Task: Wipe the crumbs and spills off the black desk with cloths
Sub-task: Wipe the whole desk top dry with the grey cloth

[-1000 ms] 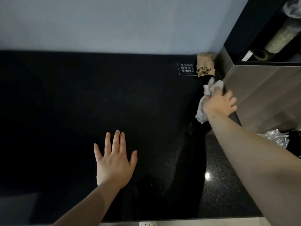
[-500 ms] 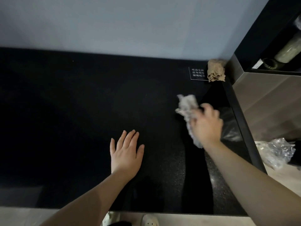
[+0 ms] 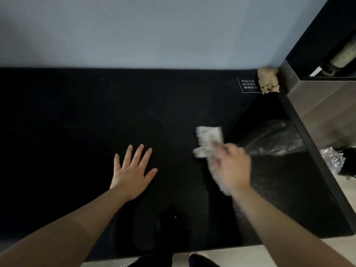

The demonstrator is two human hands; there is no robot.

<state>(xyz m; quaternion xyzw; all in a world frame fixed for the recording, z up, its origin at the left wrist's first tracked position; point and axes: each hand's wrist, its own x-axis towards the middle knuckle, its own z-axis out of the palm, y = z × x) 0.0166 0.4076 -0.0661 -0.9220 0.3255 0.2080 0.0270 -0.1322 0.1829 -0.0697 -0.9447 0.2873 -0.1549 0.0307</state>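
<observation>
Head view: right hand grip clutches grey cloth on desk; left hand splayed flat

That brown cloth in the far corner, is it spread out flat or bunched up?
Bunched up. The brown cloth sits as a crumpled lump with folds, beside the small sign on the black desk.

Plain pale grey-blue wall behind, evenly lit. At right, a dark cabinet with brushed grey side panel and an open recess above. Light floor beyond, bearing what appears to be crumpled plastic.
</observation>
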